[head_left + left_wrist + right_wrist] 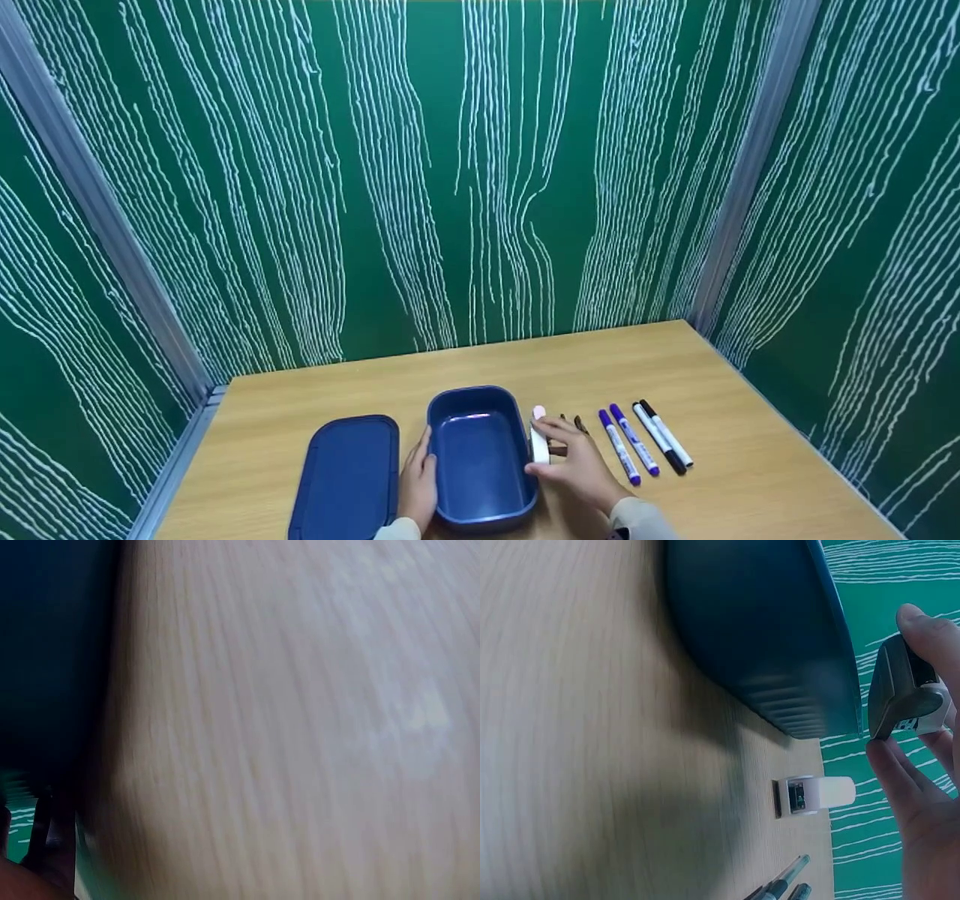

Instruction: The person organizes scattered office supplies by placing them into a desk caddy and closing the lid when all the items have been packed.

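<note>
A deep navy-blue box (487, 519) with rounded corners stands lidless on the table, its shiny inner floor showing. Against its left wall lies my left hand (418, 480), with the fingers fairly straight. At the right rim my right hand (581, 459) pinches a board eraser (540, 448), white on top. In the right wrist view, thumb and fingertips grip the held eraser (894, 682) by its edges. Its dark flat face is turned towards the box wall (757, 637). In the left wrist view, only dim fingers (56, 855) show at the lower left corner.
A matching navy lid (349, 476) lies left of the box. To the right lie two purple-capped markers (619, 448) and two black-and-white markers (660, 439). A second white eraser-like block (817, 793) sits beyond the box. Green walls with white lines (390, 150) enclose the table.
</note>
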Tool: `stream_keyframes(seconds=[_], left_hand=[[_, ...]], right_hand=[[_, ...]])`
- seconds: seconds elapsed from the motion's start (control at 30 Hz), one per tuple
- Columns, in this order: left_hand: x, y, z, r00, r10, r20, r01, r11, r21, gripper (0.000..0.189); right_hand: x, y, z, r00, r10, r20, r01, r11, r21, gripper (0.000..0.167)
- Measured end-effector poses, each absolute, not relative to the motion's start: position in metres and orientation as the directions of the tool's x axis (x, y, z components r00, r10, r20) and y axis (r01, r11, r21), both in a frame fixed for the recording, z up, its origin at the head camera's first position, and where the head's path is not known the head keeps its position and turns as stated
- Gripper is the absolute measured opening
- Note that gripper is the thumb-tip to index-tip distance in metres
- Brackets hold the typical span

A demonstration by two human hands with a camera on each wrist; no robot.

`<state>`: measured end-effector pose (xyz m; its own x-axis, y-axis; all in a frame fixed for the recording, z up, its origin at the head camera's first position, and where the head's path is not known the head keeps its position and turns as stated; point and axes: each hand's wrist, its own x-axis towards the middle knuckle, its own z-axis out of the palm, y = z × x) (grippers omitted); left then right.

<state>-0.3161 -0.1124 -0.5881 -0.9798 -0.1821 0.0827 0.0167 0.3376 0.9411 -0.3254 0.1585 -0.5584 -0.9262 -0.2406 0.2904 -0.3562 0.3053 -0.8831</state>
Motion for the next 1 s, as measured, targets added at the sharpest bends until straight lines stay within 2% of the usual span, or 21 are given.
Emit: stream_keyframes(seconds=[0.37,1.0], left_hand=[[-0.320,-0.113,-0.587,-0.982,-0.185,0.040,-0.026,0.337,0.941,0.050],[-0.320,-0.112,-0.588,-0.982,-0.190,0.019,-0.045,0.326,0.944,0.049]], right_hand=[[-0.323,0.144,-0.553,-0.927,-0.259,0.270,-0.347,0.325,-0.880,0.074],[-0.327,0.133,-0.554,-0.894,-0.332,0.303,-0.395,0.260,-0.881,0.072]])
